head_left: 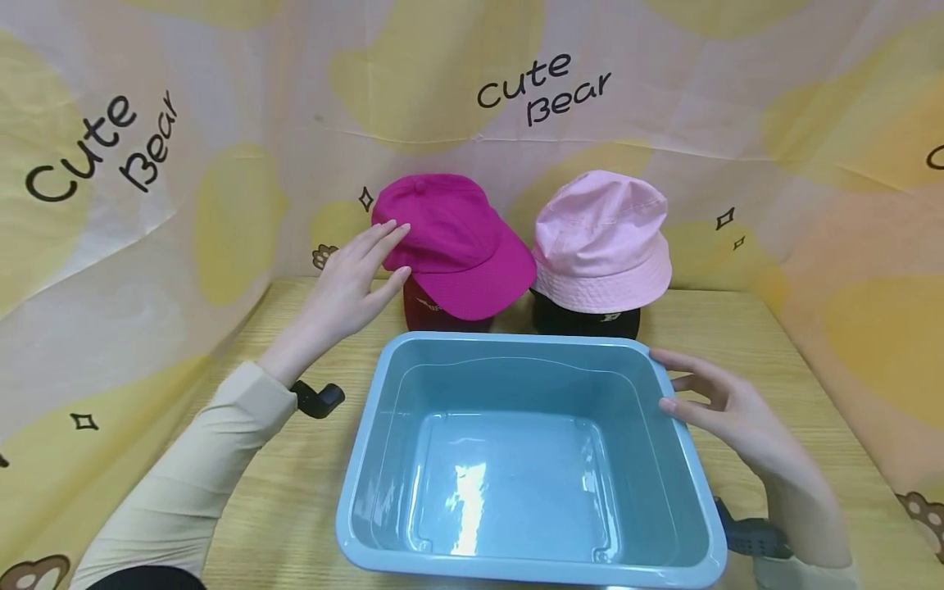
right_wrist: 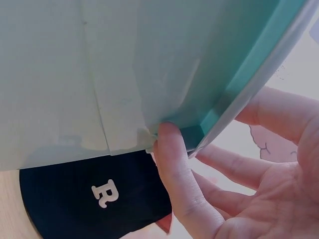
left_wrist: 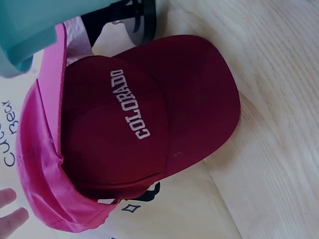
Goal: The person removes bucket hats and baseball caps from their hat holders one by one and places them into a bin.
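My left hand is stretched out with straight fingers beside a magenta baseball cap. Its fingertips show right at that cap's edge in the left wrist view. Under the magenta cap sits a maroon cap lettered COLORADO, mostly hidden from the head view. A light blue plastic basin stands in front with nothing inside. My right hand holds the basin's right rim near its far corner. In the right wrist view the thumb lies against the outer wall, the other fingers around the rim.
Right of the magenta cap, a pale pink bucket hat rests on a black cap with a white letter R. A printed cloth hangs behind and along both sides of the wooden table.
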A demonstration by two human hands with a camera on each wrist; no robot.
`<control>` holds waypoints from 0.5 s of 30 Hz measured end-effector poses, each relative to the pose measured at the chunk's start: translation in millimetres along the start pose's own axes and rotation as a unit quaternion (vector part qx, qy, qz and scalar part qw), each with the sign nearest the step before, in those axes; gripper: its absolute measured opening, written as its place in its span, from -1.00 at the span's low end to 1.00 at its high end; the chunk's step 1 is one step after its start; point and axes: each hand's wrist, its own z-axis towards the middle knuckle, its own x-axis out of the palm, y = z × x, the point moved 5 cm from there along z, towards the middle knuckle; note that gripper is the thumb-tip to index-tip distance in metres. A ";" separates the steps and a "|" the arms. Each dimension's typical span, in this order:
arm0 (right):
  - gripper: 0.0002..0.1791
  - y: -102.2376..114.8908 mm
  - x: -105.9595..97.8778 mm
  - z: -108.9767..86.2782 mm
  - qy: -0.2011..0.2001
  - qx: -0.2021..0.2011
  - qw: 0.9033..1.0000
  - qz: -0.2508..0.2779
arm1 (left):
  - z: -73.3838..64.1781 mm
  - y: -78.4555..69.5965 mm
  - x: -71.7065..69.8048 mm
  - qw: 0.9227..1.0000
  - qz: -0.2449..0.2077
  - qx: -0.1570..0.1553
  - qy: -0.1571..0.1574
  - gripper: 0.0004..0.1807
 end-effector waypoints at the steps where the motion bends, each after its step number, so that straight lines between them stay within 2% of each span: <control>1: -0.40 0.1 0.0 0.1 0.001 -0.002 1.000 0.001 | 1.5 -0.1 -0.2 1.000 0.002 0.004 -0.004 -0.36; 10: -0.40 1.7 0.2 0.6 0.003 -0.009 1.000 -0.004 | 16.0 1.6 -2.2 0.999 0.010 0.027 -0.028 -0.40; 15: -0.39 2.3 -0.1 -0.1 0.006 -0.010 1.000 -0.003 | 25.8 2.0 -2.6 0.999 0.020 0.030 -0.024 -0.41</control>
